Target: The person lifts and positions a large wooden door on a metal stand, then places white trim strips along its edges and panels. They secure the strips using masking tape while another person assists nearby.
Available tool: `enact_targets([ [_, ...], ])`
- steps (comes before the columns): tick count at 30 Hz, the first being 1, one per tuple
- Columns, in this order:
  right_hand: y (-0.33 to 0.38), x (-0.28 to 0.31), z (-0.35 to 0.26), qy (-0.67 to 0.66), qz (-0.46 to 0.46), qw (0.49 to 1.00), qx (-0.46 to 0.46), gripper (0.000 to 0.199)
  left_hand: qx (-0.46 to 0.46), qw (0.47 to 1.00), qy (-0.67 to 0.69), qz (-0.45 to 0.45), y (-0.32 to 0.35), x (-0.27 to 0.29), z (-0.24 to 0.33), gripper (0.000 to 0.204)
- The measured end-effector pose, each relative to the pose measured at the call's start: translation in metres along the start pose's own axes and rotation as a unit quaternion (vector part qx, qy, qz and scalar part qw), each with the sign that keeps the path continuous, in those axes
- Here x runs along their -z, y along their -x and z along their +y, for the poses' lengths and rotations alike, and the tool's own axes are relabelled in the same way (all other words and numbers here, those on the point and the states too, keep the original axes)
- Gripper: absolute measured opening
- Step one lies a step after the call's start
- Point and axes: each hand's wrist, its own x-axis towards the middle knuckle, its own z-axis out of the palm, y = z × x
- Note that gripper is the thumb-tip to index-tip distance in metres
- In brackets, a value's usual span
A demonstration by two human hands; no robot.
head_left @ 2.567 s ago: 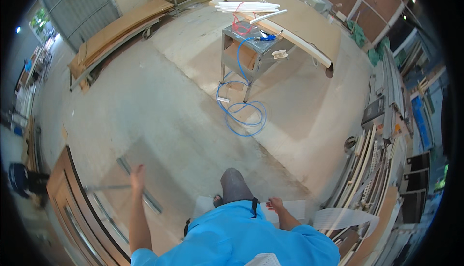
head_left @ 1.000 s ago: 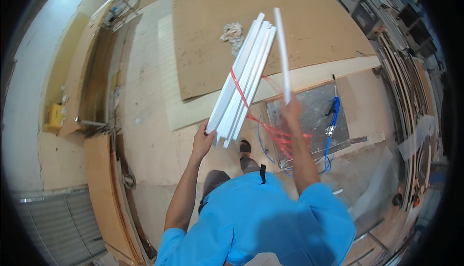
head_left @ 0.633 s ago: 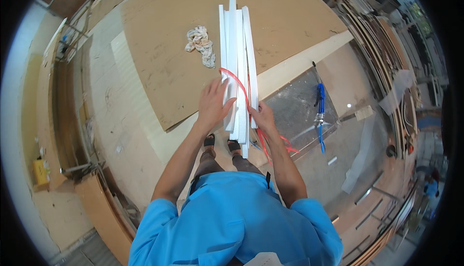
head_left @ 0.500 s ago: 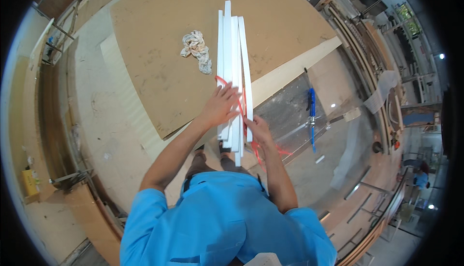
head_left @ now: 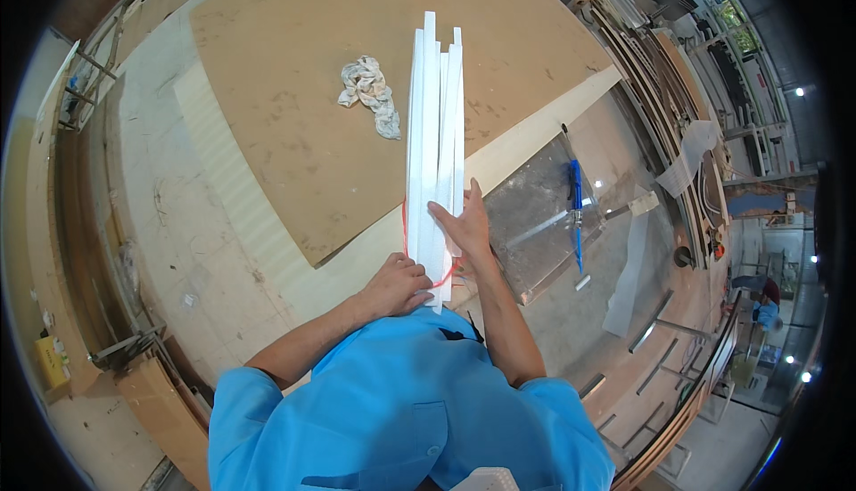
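Observation:
A bundle of several long white strips [head_left: 430,134] points away from me, its near end close to my waist. My right hand [head_left: 471,223] grips the bundle from the right, thumb across the top and fingers along the side. At the near left end, my left hand [head_left: 399,282] is closed with curled fingers against the strips. A thin red strap [head_left: 450,272] crosses the strips near their close end and runs to the left fingertips. More of it shows along the bundle's left side; the rest is hidden under the strips and my hands.
Beneath the far part of the bundle lies a large brown board [head_left: 294,125] with a crumpled cloth [head_left: 369,94] on it. To the right, a blue-handled tool [head_left: 576,197] rests beside a grey sheet [head_left: 535,223]. Stacked long boards [head_left: 642,90] line the right side.
The bundle has shifted nearer and its strips lie closer together. My left hand has moved down to the near end; my right hand has moved up slightly onto the bundle's side.

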Motion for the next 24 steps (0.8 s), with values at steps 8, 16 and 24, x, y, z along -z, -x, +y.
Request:
enact_targets([
  [8,-0.036,-0.038,-0.012,0.166,0.017,0.986,0.004,0.118,0.081,0.994,0.065,0.021,0.012,0.001,-0.003,0.02],
  [16,-0.112,-0.009,-0.006,-0.097,0.046,0.994,0.021,0.091,0.236,0.953,0.001,0.191,0.012,0.009,-0.01,0.02],
  [24,-0.092,-0.016,-0.012,-0.107,-0.07,0.991,0.026,0.082,0.278,0.886,0.087,0.36,-0.07,-0.018,-0.078,0.06],
])
